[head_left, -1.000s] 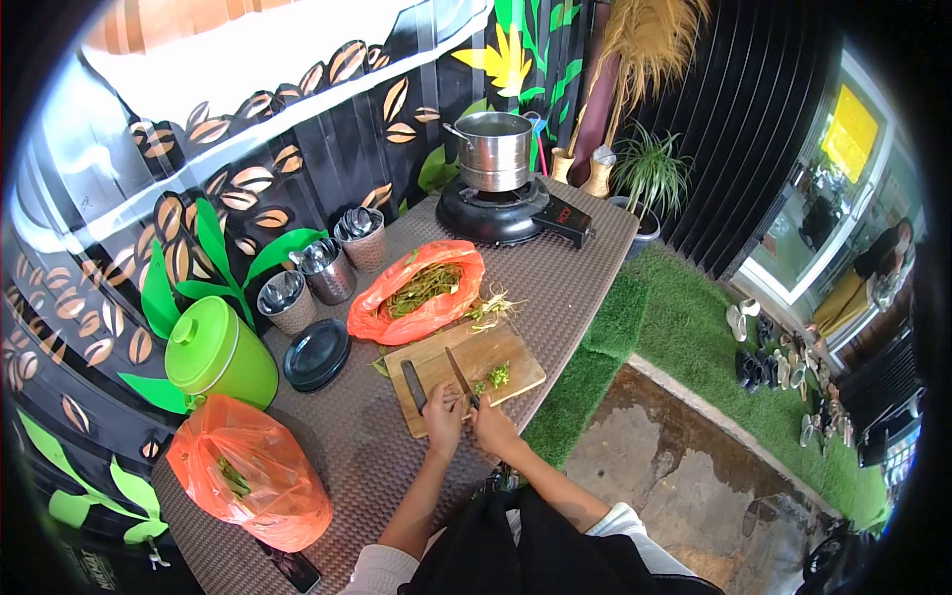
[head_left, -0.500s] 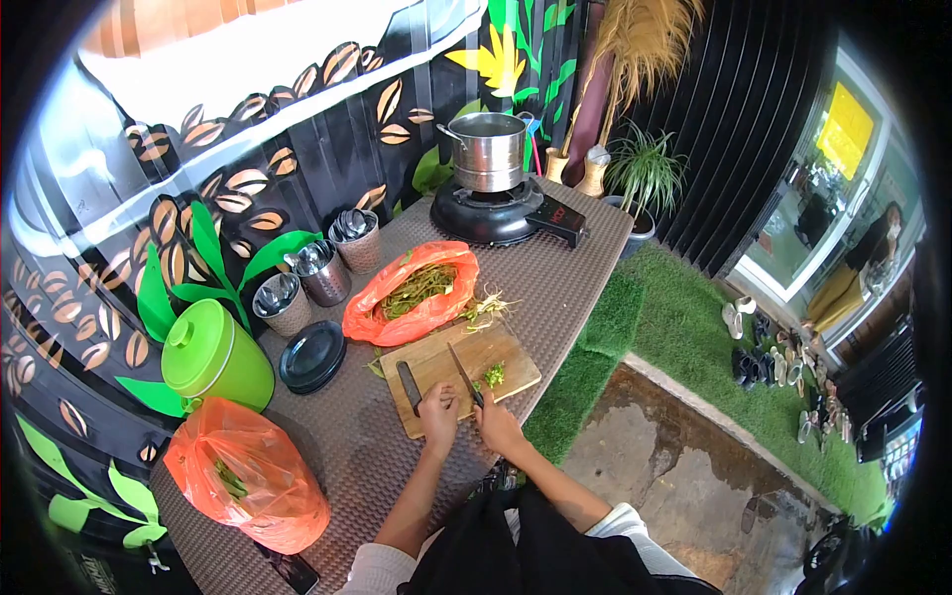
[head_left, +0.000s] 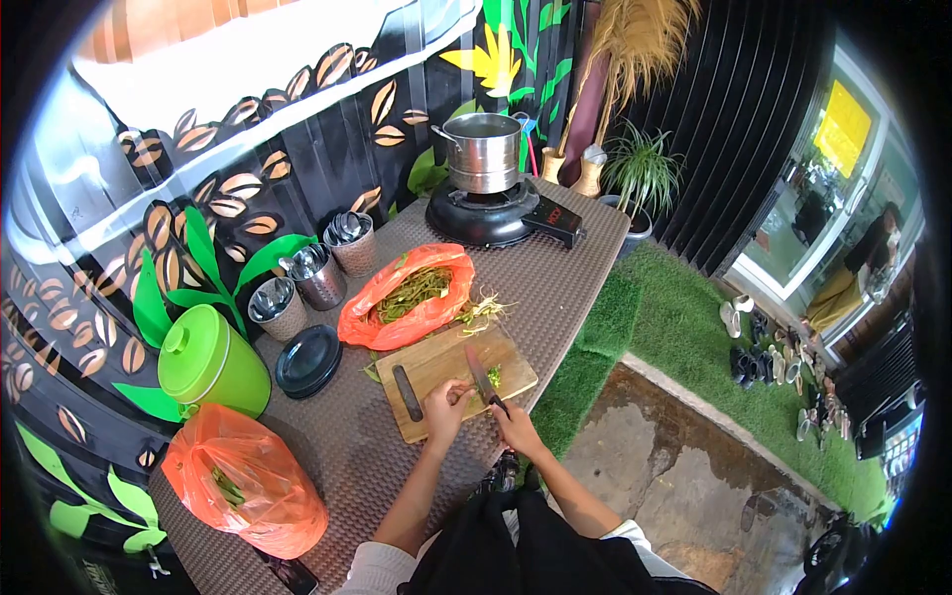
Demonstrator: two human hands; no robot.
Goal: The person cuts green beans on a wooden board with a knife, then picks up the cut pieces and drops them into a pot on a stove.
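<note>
A wooden cutting board (head_left: 441, 367) with a slot handle lies on the table before me. My right hand (head_left: 519, 430) is wrapped round the handle of a knife (head_left: 479, 371), its blade pointing away over the board. Right beside the blade sits a small heap of chopped greens (head_left: 495, 376). My left hand (head_left: 445, 407) rests at the board's near edge, fingers curled and pinched together; what they hold is too small to make out. Just behind the board, an orange plastic bag (head_left: 362, 322) gapes around long green stalks (head_left: 416, 293), and pale root ends (head_left: 486, 311) lie next to it.
At the table's far end a steel pot (head_left: 483, 154) stands on a black portable stove (head_left: 481, 220). Along the wall are cutlery cups (head_left: 319, 280), dark plates (head_left: 308, 361) and a green lidded bucket (head_left: 213, 362). A second orange bag (head_left: 248, 486) sits front left. A person (head_left: 858, 268) stands beyond the doorway.
The knife has shifted right, toward the chopped greens, and turned slightly. My right hand has moved a little right and down. My left hand has moved slightly right, its fingers still pinched.
</note>
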